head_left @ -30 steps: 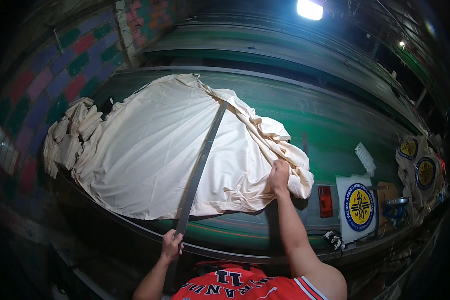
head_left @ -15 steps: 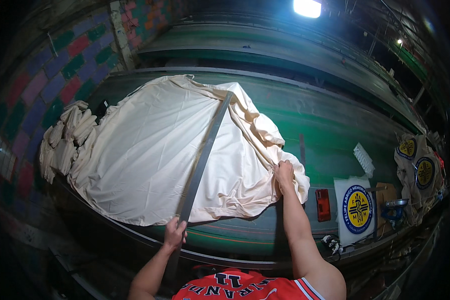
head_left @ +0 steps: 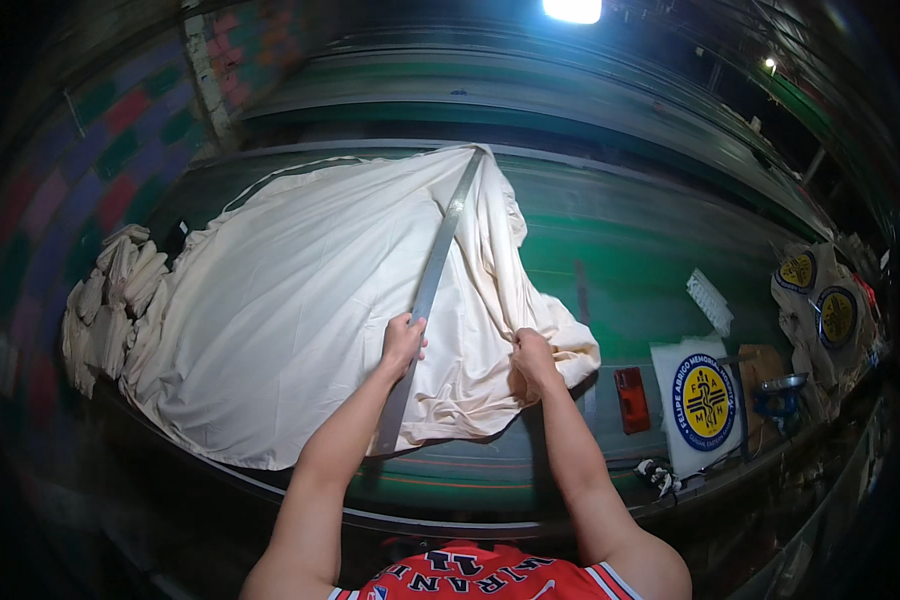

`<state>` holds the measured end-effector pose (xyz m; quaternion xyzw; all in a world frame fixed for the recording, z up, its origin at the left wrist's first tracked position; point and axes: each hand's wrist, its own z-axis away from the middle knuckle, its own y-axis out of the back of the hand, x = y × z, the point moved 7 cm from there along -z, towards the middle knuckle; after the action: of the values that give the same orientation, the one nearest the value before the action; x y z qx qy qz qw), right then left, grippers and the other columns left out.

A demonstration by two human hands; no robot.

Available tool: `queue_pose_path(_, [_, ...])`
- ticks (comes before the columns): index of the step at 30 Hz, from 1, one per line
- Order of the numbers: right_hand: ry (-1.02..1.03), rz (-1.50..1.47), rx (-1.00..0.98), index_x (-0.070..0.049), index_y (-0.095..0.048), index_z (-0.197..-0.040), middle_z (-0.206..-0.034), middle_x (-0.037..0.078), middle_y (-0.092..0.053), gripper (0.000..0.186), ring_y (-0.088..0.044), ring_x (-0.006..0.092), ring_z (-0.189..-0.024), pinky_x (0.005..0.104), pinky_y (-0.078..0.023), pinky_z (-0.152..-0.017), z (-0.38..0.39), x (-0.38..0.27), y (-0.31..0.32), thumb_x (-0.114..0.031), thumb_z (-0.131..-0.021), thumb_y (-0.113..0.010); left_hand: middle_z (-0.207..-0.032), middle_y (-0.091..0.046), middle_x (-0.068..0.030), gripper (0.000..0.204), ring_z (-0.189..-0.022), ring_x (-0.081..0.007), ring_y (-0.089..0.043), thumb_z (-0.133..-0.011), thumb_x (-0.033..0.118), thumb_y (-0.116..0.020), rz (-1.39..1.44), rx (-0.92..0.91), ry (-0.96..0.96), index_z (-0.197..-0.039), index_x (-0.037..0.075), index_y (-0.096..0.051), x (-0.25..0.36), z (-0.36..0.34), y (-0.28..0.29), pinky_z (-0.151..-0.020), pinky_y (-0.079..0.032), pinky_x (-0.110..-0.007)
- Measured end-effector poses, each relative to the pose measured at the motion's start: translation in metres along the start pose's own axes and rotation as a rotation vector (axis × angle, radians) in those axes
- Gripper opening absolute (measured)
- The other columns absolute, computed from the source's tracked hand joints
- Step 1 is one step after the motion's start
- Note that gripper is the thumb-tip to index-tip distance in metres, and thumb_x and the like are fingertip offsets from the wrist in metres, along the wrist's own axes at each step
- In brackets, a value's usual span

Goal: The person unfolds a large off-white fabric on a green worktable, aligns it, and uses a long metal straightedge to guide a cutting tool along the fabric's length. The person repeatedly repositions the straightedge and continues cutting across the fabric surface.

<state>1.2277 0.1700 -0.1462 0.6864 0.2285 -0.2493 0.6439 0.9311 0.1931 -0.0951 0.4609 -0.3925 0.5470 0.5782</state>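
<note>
A large cream cloth (head_left: 280, 300) lies loosely spread on a long green-and-grey table, bunched into folds along its right side. Across it slants a long flat metal straightedge (head_left: 440, 245), whose far tip sits under or against the cloth's raised far corner; I cannot tell which. My left hand (head_left: 402, 342) is closed around the straightedge, below its middle. To the right, my right hand (head_left: 533, 360) is closed on gathered cloth near the bunched right edge. Its fingertips are partly hidden in the folds.
Folded cream cloths (head_left: 115, 310) are heaped at the left end. On the right lie a red phone-like object (head_left: 631, 400), a sheet with a round blue-and-yellow emblem (head_left: 707, 405), a white textured strip (head_left: 710, 300) and printed cloth bags (head_left: 825, 300). Parallel tables (head_left: 570, 110) stand behind.
My left hand has moved away from me, pushing the straightedge farther across the table. The cloth's far corner has gone toward the far edge. My right hand has shifted slightly left with its cloth.
</note>
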Motion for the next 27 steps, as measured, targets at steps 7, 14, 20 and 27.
queue_pose_path(7, [0.217,0.23,0.053,-0.004,-0.068,-0.094,-0.109,0.022,-0.064,0.019,-0.062,0.0386,-0.1,0.0459,-0.051,-0.083,0.041,-0.017,-0.007,-0.013,-0.077,-0.067,-0.072,-0.062,-0.0108,0.021,-0.053,-0.0173,-0.058,-0.096,0.017,-0.056,-0.093,-0.073,0.192,-0.099,-0.003,-0.061,-0.031,-0.029,-0.036,-0.042,-0.047,-0.033])
queue_pose_path(14, [0.735,0.09,-0.253,-0.007,-0.063,-0.102,-0.103,0.016,-0.064,0.032,-0.062,0.037,-0.097,0.0451,-0.05,-0.084,0.149,-0.098,-0.038,-0.017,-0.073,-0.074,-0.069,-0.059,-0.0069,0.019,-0.049,-0.0145,-0.051,-0.099,0.019,-0.055,0.007,-0.113,0.249,-0.094,0.001,-0.06,-0.046,-0.018,-0.014,-0.045,-0.043,-0.031])
queue_pose_path(20, [0.372,-0.021,-0.977,-0.003,-0.066,-0.096,-0.082,0.013,-0.07,0.022,-0.068,0.0291,-0.077,0.041,-0.051,-0.069,0.186,-0.089,-0.063,-0.011,-0.075,-0.068,-0.069,-0.058,-0.007,0.019,-0.048,-0.0151,-0.05,-0.1,0.017,-0.052,0.043,-0.116,0.231,-0.091,0.002,-0.058,-0.034,-0.015,-0.011,-0.045,-0.043,-0.032])
queue_pose_path(27, [0.369,-0.106,-1.554,0.0,-0.069,-0.102,-0.084,0.006,-0.069,0.027,-0.062,0.0185,-0.079,0.0357,-0.049,-0.073,0.242,-0.09,-0.067,-0.02,-0.085,-0.066,-0.07,-0.058,-0.0087,0.02,-0.046,-0.0165,-0.051,-0.1,0.019,-0.052,-0.041,-0.104,0.296,-0.093,0.001,-0.057,-0.054,0.011,-0.014,-0.043,-0.044,-0.034])
